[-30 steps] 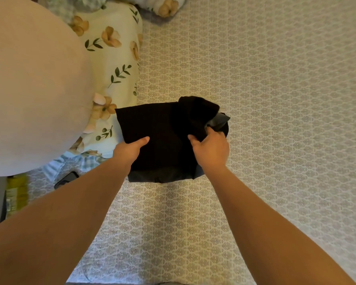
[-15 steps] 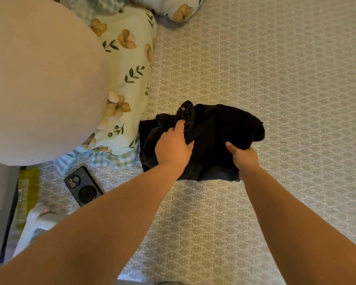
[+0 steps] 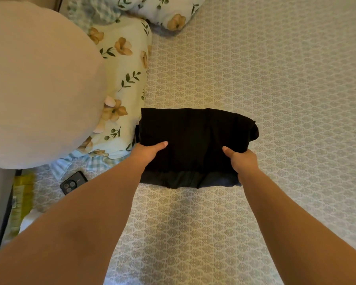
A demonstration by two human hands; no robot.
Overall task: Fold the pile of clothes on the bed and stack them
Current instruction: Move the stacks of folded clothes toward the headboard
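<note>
A black garment (image 3: 195, 136), folded into a rough rectangle, lies on the patterned bed sheet (image 3: 275, 79) in the middle of the head view. My left hand (image 3: 147, 152) grips its near left edge, thumb on top and fingers hidden under the cloth. My right hand (image 3: 242, 159) grips the near right edge the same way, thumb lying on the fabric. A darker lower layer of the garment (image 3: 185, 179) shows along the near edge between my wrists.
A floral pillow (image 3: 121, 79) touches the garment's left side, with a second floral pillow (image 3: 169, 13) behind it. A large beige rounded shape (image 3: 35, 85) fills the upper left. A black phone (image 3: 73, 182) lies on the sheet near my left forearm.
The crumpled top part of the garment has been folded flat into a neat rectangle. My left hand moved from the garment's middle to its near left edge; my right hand stays at the near right edge.
</note>
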